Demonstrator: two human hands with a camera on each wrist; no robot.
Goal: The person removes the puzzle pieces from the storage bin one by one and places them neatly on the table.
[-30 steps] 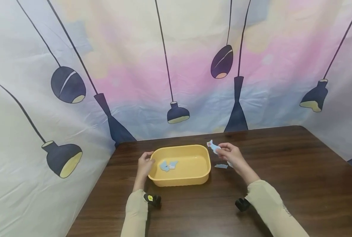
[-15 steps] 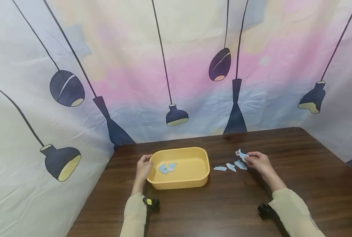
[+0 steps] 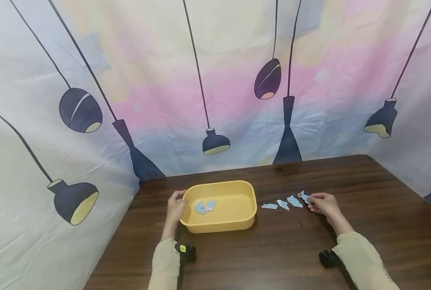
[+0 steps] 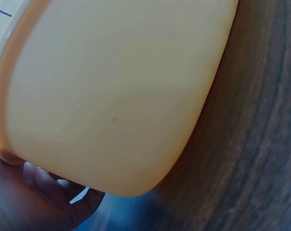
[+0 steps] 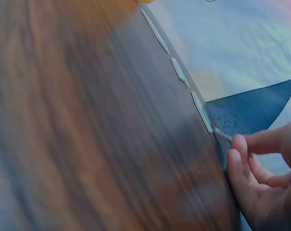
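At the left end of a yellow plastic basin [image 3: 220, 225], my left hand [image 3: 175, 206] grips the rim, thumb over the edge; the left wrist view shows its fingers curled beneath the basin's rim [image 4: 1, 110]. My right hand [image 3: 324, 204] pinches a flat, irregular light-blue puzzle piece [image 3: 304, 197] with a reddish mark, low at the table. In the right wrist view, this piece [image 5: 222, 134] shows edge-on between thumb and fingertips. Left of it, similar pieces lie in a row: one nearest [image 3: 294, 201], a middle one [image 3: 282, 204], and a long one [image 3: 269, 206] beside the basin.
Inside the basin lie two more light-blue pieces, a rounded one [image 3: 200, 207] and a squarer one [image 3: 211, 206]. The dark wooden table [image 3: 259, 257] meets a cloth backdrop [image 3: 157, 100] printed with hanging lamps. Black wrist devices sit on both forearms.
My right hand has moved right, away from the basin, and then lowered the piece toward the end of the row on the table. The left hand has stayed on the basin.
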